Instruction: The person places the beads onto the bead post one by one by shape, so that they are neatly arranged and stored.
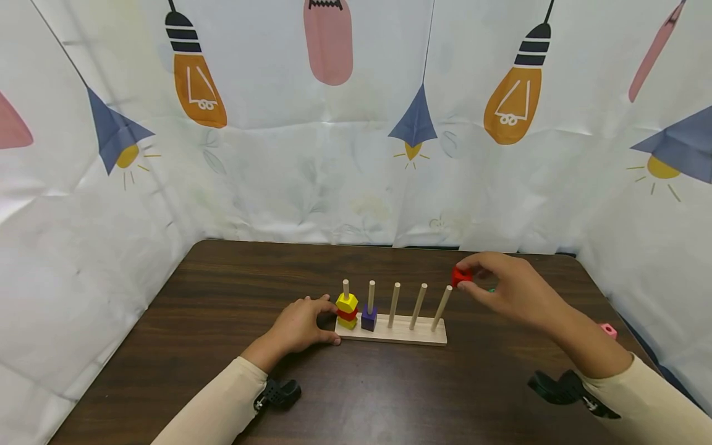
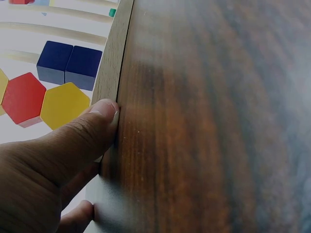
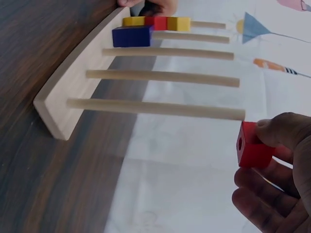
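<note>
No legible txt, labels or nos. anywhere

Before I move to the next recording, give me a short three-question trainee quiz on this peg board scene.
1. True or false: the right hand pinches a red cube near the tip of the rightmost peg.
2. How many pegs on the wooden base carry blocks?
A. one
B. two
C. four
3. Fill in: the left hand rests against the base's ____ end.

Key: 1 true; 2 B, the yellow and red stack and the blue block; 3 left.
</note>
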A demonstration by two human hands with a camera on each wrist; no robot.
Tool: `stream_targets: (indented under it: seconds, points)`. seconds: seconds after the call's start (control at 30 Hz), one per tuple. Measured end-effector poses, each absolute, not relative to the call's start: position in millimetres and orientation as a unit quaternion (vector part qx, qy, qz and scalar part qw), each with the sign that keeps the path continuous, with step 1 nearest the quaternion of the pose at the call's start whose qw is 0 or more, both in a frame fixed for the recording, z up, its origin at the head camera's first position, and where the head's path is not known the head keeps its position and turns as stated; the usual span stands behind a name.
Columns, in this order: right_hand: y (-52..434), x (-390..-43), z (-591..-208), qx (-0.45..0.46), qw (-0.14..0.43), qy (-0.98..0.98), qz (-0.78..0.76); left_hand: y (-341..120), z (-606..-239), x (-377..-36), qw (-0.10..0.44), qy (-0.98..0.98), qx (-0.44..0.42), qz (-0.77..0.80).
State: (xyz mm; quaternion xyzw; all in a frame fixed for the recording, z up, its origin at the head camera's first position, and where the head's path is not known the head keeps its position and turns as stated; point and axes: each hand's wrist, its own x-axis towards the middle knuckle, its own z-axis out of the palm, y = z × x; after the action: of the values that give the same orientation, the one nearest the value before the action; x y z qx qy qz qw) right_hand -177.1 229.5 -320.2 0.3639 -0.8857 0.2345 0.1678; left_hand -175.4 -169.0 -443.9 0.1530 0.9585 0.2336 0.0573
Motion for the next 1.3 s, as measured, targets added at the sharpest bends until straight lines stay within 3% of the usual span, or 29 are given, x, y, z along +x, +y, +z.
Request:
stream_targets:
  seconds: [0.43,1.03,1.3]
  points:
    - [209.1,-181.3,-314.6,0.378,0.173,-0.866,0.278,-169.2,-442.3,-174.8,0.055,0.959,0.151,0.234]
    - [168.9,-181.4,-318.2,0.371,0.122,-0.864,0.319,-168.3,-442.0,-176.4,0.054,0.959,0.154,0.232]
    - [153.3,-183.0,-320.1,0.381,0.132,-0.856,0.323,-168.0,-440.7,-176.0,0.055,0.959,0.152,0.234]
